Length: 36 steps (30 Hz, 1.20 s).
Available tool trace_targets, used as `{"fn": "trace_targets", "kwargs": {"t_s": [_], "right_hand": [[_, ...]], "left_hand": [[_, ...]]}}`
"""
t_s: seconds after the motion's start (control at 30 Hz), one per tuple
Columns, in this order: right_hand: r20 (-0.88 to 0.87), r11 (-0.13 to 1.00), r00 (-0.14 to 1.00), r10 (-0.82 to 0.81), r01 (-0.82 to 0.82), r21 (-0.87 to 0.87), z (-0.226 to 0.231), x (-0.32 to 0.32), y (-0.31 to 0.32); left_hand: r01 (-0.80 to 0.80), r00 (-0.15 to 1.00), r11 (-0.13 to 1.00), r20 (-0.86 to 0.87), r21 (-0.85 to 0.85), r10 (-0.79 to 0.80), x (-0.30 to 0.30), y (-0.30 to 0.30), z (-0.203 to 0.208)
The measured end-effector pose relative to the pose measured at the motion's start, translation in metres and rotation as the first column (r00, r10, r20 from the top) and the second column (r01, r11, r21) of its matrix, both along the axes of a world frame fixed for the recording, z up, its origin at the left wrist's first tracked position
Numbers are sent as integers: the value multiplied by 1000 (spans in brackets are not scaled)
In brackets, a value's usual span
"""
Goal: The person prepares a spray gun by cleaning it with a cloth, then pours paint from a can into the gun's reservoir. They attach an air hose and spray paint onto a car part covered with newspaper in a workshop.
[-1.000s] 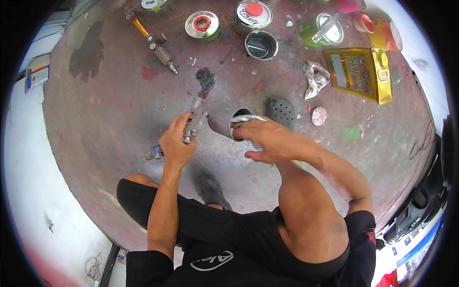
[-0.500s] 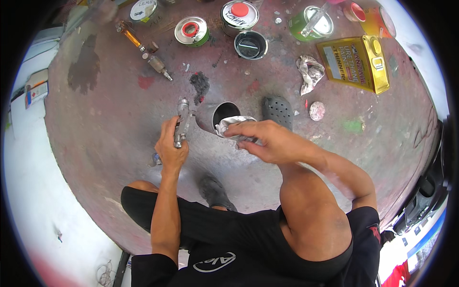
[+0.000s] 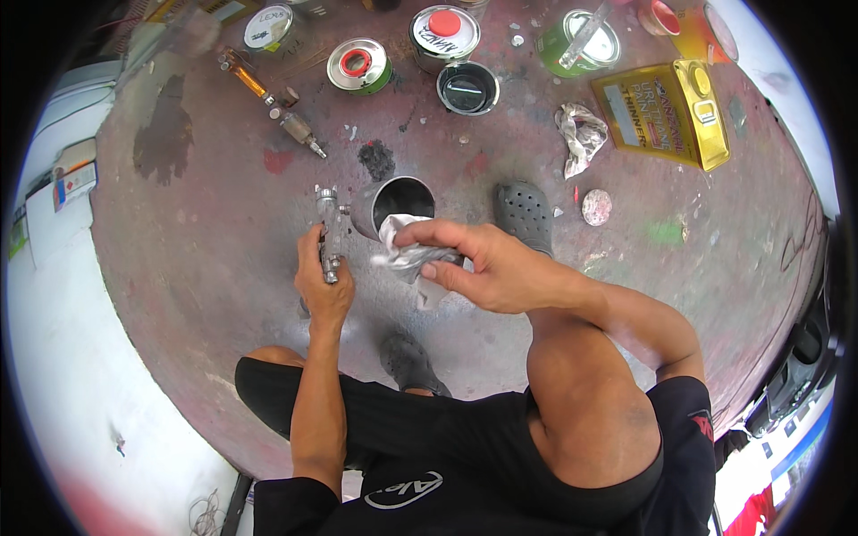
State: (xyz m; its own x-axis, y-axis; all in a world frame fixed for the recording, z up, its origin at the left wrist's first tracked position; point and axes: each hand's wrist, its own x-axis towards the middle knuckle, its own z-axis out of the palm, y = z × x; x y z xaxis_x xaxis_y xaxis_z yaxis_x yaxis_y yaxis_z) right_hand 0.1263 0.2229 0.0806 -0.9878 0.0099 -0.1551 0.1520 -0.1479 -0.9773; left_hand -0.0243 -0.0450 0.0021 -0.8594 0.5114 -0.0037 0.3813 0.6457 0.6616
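Observation:
My left hand is closed around a metal spray gun. A grey metal paint cup joins the gun's right side, its round mouth tilted up toward me and its inside dark. In my right hand a crumpled white rag with grey stains is pinched between thumb and fingers. The rag lies against the near rim of the cup, covering a part of it, and a loose end hangs below the fingers. The trigger side of the gun is hidden by my left hand.
Beyond my hands stand a cup of dark paint, a tin with a red spout, a green tin and a gold thinner can. A used rag and an air fitting with an amber tube lie on the stained floor.
The gun and cup have shifted slightly left. My right hand has drawn the rag left and a little nearer to me, and more of the rag now hangs loose.

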Motion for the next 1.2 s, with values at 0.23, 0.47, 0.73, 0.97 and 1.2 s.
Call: {"fn": "trace_targets", "kwargs": {"t_s": [0.23,0.47,0.73,0.97,1.2], "right_hand": [[-121,437,893,434,-91,895,-20,7,38],[-57,625,906,419,-242,742,-50,20,20],[294,1000,956,15,-20,13,27,70,85],[373,484,335,-865,751,449,-50,239,62],[470,209,-135,-872,766,608,-100,330,-39]], "left_hand": [[132,991,990,34,-50,-130,-1,-1,6],[171,980,978,-81,-123,-181,13,15,8],[69,977,997,199,30,-74,3,13,-16],[345,760,931,548,115,-349,69,109,29],[767,401,518,347,378,-848,190,260,59]]}}
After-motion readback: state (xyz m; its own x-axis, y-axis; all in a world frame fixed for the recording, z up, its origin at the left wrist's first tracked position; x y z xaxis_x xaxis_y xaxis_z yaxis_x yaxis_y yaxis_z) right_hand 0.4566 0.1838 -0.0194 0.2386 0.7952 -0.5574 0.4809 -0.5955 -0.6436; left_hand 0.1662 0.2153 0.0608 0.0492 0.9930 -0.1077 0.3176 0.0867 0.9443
